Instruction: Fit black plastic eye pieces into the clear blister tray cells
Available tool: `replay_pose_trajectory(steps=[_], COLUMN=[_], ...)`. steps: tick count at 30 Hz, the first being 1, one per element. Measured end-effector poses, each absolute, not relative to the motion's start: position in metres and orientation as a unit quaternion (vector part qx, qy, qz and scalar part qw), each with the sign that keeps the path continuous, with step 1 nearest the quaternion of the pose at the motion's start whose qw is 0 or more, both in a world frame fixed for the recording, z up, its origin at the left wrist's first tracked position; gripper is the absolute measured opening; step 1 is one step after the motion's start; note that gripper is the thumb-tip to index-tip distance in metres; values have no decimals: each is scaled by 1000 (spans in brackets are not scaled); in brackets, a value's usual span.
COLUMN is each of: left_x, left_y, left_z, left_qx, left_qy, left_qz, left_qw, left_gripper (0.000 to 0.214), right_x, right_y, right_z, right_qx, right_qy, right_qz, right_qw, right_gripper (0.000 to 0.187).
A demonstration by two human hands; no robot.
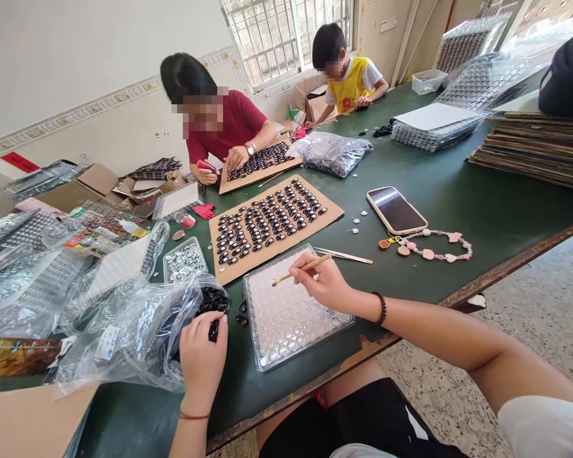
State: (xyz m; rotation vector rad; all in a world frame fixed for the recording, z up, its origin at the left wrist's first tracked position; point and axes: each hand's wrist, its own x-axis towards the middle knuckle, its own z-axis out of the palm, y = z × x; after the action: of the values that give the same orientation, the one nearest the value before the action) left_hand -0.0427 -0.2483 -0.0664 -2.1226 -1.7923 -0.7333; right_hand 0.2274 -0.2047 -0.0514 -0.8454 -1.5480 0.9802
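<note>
My right hand [327, 283] pinches a thin wooden stick [305, 268] over a clear plastic tray [262, 362] with rows of round hollows. At the stick's tip is a small shiny round piece [274, 283]. My left hand [203, 350] is curled beside a clear plastic bag [138, 331] of glossy black pieces [212, 299]. Something black shows between its thumb and fingers, seemingly one of these pieces. A few loose black pieces [241, 312] lie between that hand and the tray. Behind the tray, a cardboard sheet [332, 213] bears many black pieces with pale round centres.
A box of small shiny discs [185, 261] stands left of the cardboard. To the right lie a phone [397, 210] and a beaded strap [439, 251]. Two people sit across the green table [496, 191], one handling another filled cardboard sheet [262, 159]. Plastic packaging crowds the left.
</note>
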Motion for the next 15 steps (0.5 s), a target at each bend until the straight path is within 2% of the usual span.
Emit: replay_pose_trajectory(steps=[7, 15], left_x=[-51, -50], left_y=[-260, -259], left_z=[-90, -93], left_qx=[-722, -735], left_qy=[-662, -659], left_qz=[-124, -129], left_qw=[158, 91], left_gripper=[35, 23], right_x=[225, 225], right_y=[-205, -205], right_z=[-53, -54], right_qx=[-351, -347], right_qy=[-660, -662], right_qz=[401, 401], right_qw=[529, 530], right_gripper=[23, 21])
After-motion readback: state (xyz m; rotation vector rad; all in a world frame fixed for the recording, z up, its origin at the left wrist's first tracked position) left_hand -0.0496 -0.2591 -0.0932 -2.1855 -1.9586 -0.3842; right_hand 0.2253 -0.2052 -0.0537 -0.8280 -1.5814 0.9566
